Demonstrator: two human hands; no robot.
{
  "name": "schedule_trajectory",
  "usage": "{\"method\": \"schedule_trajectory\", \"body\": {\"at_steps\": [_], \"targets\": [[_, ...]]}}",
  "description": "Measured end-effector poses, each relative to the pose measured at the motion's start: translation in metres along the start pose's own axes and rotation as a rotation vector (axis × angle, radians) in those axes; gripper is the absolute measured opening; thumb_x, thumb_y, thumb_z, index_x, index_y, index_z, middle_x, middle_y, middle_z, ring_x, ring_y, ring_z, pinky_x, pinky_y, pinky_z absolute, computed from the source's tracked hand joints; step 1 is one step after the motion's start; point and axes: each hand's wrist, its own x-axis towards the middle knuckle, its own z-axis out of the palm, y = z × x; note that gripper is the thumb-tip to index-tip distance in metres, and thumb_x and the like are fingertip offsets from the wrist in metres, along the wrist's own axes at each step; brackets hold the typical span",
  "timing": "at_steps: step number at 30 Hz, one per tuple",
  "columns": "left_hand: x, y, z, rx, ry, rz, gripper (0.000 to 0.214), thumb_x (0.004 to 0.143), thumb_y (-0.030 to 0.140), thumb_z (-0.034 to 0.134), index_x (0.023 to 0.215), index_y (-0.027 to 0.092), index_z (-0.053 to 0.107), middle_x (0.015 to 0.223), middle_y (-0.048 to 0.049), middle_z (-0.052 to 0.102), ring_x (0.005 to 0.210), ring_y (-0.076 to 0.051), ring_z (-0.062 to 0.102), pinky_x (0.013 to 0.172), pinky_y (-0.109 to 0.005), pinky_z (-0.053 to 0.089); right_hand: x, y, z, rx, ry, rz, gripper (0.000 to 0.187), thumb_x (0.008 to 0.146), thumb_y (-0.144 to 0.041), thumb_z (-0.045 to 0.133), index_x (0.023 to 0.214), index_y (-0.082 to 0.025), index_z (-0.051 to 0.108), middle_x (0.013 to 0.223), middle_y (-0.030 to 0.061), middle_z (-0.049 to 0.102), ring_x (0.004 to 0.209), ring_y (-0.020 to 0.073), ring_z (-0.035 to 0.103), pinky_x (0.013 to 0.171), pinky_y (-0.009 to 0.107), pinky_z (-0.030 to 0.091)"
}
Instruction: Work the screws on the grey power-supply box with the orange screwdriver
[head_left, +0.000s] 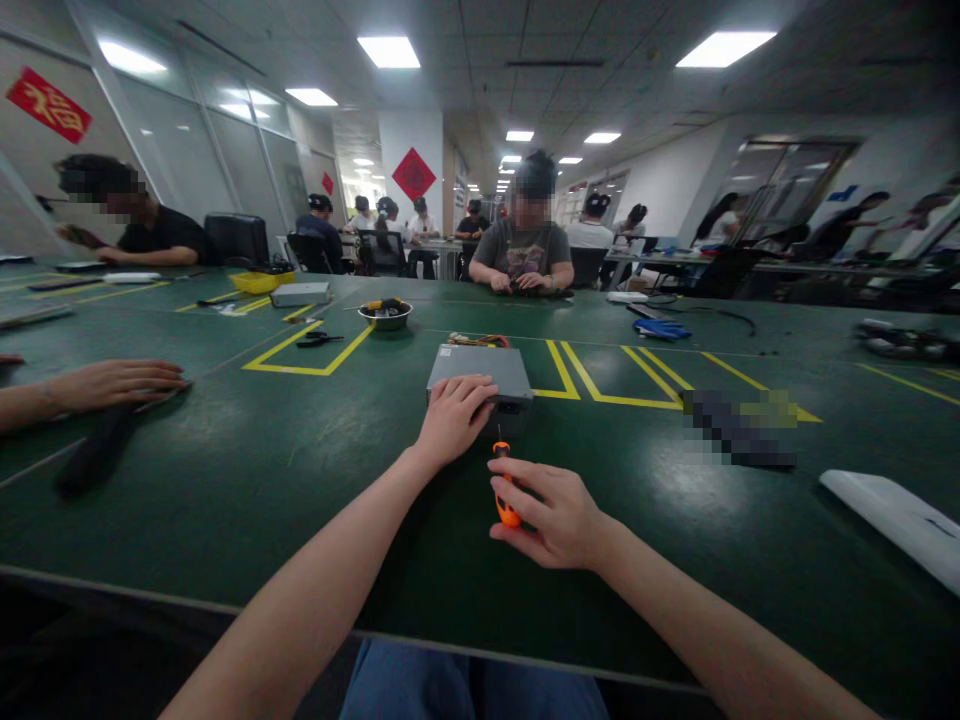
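Observation:
My left hand (454, 420) lies over the near edge of a grey metal electronics box (480, 372), its fingers pressing on the top. The box sits flat on the green mat, with a dark end facing me. My right hand (547, 515) grips an orange-handled screwdriver (507, 508) by the handle, just in front of the box. The shaft points up and away from me, and its tip stands apart from the box.
A steel bowl of tools (385, 315), black-handled pliers (319, 340) and a second grey box (300, 293) lie beyond. Blue gloves (660, 328) are to the right. A co-worker's hand (112, 385) rests at the far left; another person (525, 235) works across the table.

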Motion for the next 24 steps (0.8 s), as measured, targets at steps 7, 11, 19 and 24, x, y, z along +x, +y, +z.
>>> {"method": "schedule_trajectory", "body": {"at_steps": [7,11,19,24], "targets": [[-0.0005,-0.0007,-0.0004,-0.010,0.003,0.005,0.022,0.089,0.026,0.047,0.109,0.027,0.055,0.119,0.0004,0.060,0.112,-0.017,0.050,0.094,-0.035,0.033,-0.0028,0.0002,0.0005,0.156,-0.022,0.073,0.041,0.087,-0.043,0.046,0.115,-0.013,0.040,0.109,0.0177,0.054,0.098,0.0227,0.059,0.072,0.032,0.054],[-0.0003,-0.0002,-0.0013,-0.013,0.004,0.005,0.022,0.089,0.025,0.047,0.109,0.026,0.055,0.119,0.0002,0.059,0.112,-0.017,0.049,0.094,-0.035,0.032,0.0004,-0.0020,-0.0028,0.039,-0.101,0.021,0.033,0.089,-0.034,0.044,0.115,-0.015,0.045,0.112,0.0178,0.053,0.093,0.0222,0.060,0.069,0.032,0.054],[-0.0005,-0.0002,-0.0002,-0.009,0.006,0.005,0.021,0.089,0.025,0.047,0.108,0.026,0.056,0.119,0.0003,0.059,0.112,-0.017,0.049,0.094,-0.035,0.032,-0.0042,0.0003,0.0001,0.165,-0.024,0.104,0.038,0.086,-0.041,0.050,0.111,-0.014,0.041,0.111,0.0173,0.056,0.095,0.0224,0.061,0.071,0.032,0.055],[-0.0006,-0.0001,-0.0001,-0.006,0.004,0.000,0.022,0.089,0.025,0.047,0.109,0.026,0.056,0.119,-0.0001,0.059,0.112,-0.017,0.049,0.094,-0.035,0.032,-0.0017,-0.0031,-0.0056,0.059,-0.132,0.041,0.034,0.090,-0.034,0.041,0.118,-0.015,0.045,0.114,0.0181,0.054,0.091,0.0226,0.062,0.068,0.034,0.054]]}}
